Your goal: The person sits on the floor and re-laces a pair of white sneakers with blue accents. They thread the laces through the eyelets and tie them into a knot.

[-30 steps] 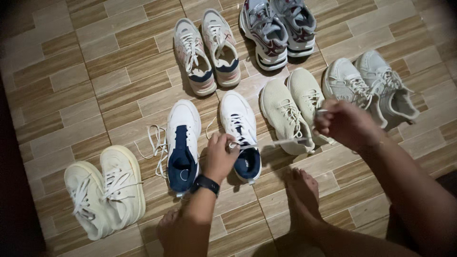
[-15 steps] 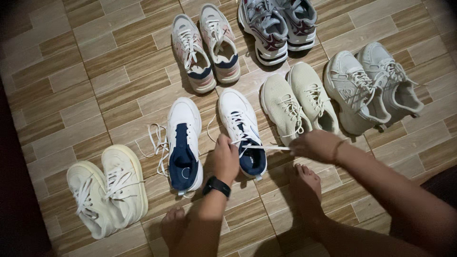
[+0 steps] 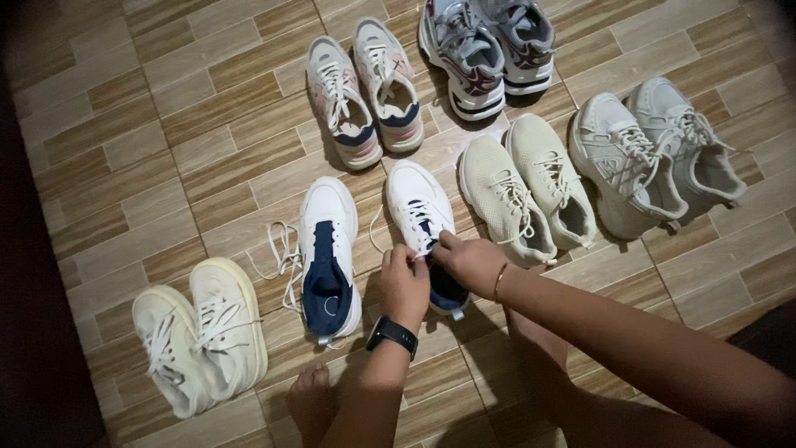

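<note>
We note a wood-pattern tiled floor [image 3: 124, 124]; our left hand [image 3: 404, 282] and right hand [image 3: 466, 259] pinch the laces [image 3: 423, 241] of the white-and-navy sneaker [image 3: 419, 207].

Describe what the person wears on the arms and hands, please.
Both arms are bare, with no sleeves in view. The left hand has a black watch with a dark band on its wrist. The right hand has a thin gold-coloured bangle on its wrist. No gloves.
</note>
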